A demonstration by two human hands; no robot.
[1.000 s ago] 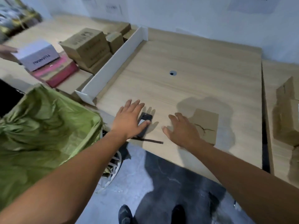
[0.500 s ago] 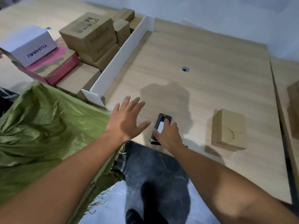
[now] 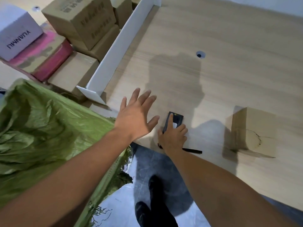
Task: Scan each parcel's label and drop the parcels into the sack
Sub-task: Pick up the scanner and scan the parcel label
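A small black scanner (image 3: 177, 119) lies near the front edge of the wooden table (image 3: 229, 71). My right hand (image 3: 173, 136) is closed around it, index finger stretched along its top. My left hand (image 3: 136, 115) hovers just left of it, fingers spread, holding nothing. A brown cardboard parcel (image 3: 252, 131) stands on the table to the right of the scanner, apart from both hands. The green woven sack (image 3: 41, 128) gapes open at the left, below the table edge.
A white divider (image 3: 118, 51) fences off stacked cardboard boxes (image 3: 82, 18), a pink box (image 3: 49, 59) and a white box (image 3: 14, 35) at the back left. A cable hole (image 3: 200, 55) sits mid-table. My feet (image 3: 154, 202) stand on the grey floor.
My right hand moved left from beside the parcel onto the scanner and gripped it. My left hand lifted off the scanner and shifted left, fingers spread.
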